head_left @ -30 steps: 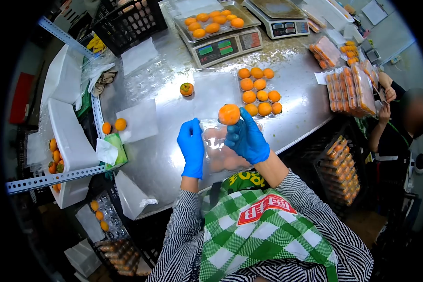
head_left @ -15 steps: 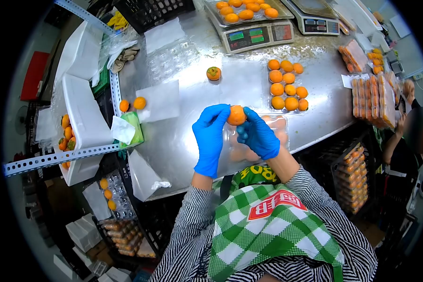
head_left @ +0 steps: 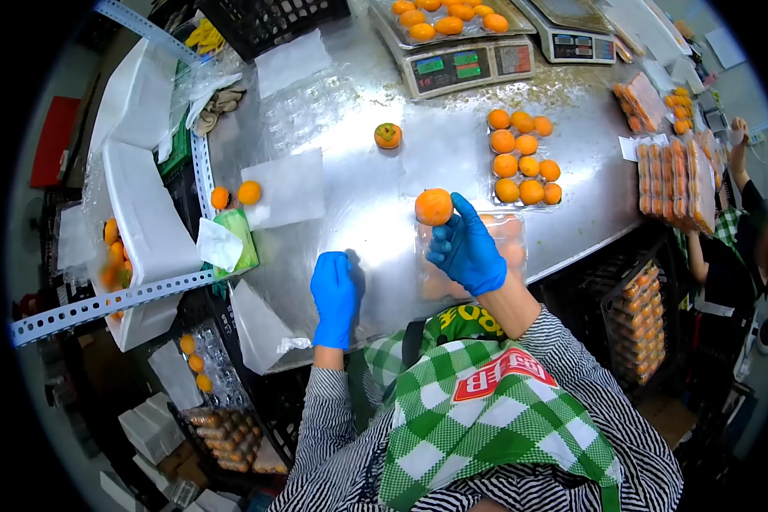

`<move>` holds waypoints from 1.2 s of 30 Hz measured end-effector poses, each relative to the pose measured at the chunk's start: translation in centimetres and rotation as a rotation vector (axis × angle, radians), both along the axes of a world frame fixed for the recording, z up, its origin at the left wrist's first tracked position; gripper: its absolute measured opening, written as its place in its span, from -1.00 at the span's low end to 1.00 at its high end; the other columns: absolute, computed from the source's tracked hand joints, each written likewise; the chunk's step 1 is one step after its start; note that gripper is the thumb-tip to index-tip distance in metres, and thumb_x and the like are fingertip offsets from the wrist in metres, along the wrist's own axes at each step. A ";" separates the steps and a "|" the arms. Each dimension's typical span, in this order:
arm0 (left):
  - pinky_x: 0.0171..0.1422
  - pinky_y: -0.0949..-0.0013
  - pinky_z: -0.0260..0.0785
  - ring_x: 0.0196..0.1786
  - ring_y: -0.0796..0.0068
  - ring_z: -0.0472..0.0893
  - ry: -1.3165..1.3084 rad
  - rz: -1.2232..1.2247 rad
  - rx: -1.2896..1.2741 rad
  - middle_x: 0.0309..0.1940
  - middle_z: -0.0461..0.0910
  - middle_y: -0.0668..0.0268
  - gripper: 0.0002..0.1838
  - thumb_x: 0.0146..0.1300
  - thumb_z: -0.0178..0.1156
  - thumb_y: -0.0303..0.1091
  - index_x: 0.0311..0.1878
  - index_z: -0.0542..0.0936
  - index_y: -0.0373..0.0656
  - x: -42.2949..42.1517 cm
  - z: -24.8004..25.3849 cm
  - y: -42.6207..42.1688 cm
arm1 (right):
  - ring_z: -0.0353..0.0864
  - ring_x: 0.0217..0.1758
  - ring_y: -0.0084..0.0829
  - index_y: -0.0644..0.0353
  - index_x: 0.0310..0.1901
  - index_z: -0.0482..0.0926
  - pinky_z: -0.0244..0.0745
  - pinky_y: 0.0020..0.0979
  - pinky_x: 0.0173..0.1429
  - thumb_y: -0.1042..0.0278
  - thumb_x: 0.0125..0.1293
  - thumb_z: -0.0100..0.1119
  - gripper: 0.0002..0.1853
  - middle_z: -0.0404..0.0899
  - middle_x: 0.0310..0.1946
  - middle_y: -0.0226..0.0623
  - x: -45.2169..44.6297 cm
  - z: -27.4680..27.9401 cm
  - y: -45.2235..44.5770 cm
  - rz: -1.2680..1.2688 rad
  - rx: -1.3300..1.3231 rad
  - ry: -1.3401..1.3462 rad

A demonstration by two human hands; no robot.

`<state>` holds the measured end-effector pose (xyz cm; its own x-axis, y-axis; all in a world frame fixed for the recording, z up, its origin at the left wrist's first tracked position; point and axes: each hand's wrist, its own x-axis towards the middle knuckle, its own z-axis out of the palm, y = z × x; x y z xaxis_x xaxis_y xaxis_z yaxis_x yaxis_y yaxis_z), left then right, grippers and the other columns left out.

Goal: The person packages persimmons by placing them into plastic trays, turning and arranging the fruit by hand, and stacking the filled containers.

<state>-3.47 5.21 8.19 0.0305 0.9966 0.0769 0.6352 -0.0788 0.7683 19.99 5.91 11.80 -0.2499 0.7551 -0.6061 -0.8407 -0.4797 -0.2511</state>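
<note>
An orange persimmon [head_left: 433, 206] is held up by my right hand [head_left: 471, 247], gloved in blue, its fingers round the fruit's lower right side. My left hand [head_left: 334, 294], also gloved, is curled over the metal table [head_left: 375, 299]; whatever it may hold is hidden. Below and partly behind the right hand lies a covered clear pack [head_left: 512, 247] of pale-looking fruit. Another persimmon with a green calyx [head_left: 387, 135] rests beyond, beside a translucent sheet [head_left: 439, 149]. An uncovered clear tray of persimmons [head_left: 527, 167] sits to its right.
Two scales [head_left: 469, 68] [head_left: 582, 46] stand at the back, one bearing a fruit tray. Stacked packs [head_left: 674, 179] are at right, near a co-worker's arm [head_left: 736, 158]. Two persimmons, a green tissue box [head_left: 241, 235] and white foam boxes [head_left: 149, 213] are at left.
My left hand has come away from the persimmon, moving left and down, and its fingers are curled. My right hand still holds the fruit. The co-worker's arm at right has moved.
</note>
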 end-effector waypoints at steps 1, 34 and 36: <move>-0.21 0.31 0.36 -0.32 0.24 0.53 -0.024 0.017 -0.030 -0.36 0.55 0.19 -0.83 0.27 0.00 -0.43 -0.33 0.56 -0.26 -0.4 0.0 -0.5 | 0.33 -0.62 -0.56 0.05 -0.18 0.47 0.29 -0.46 -0.46 -0.18 0.25 0.07 -0.58 0.43 -0.64 -0.47 -0.2 -0.1 0.0 0.005 -0.033 -0.016; 0.17 0.26 0.37 0.08 0.14 0.53 0.373 0.253 0.087 0.04 0.52 0.03 -0.34 -0.05 0.37 -0.26 0.17 0.44 -0.25 -18.8 -6.4 26.2 | 0.39 -0.45 -0.65 0.22 -0.05 0.56 0.31 -0.61 -0.32 0.30 0.35 -0.01 -0.74 0.53 -0.46 -0.40 -0.4 -0.8 0.6 0.335 0.203 -0.759; 0.13 0.28 0.39 -0.01 0.14 0.58 0.536 0.227 -0.036 -0.07 0.58 0.01 -0.42 -0.02 0.32 -0.21 0.08 0.50 -0.30 -19.2 -6.3 26.6 | 0.40 -0.44 -0.65 0.21 -0.04 0.55 0.32 -0.61 -0.32 0.29 0.35 -0.01 -0.74 0.53 -0.45 -0.40 0.2 -1.0 0.3 0.326 0.168 -0.748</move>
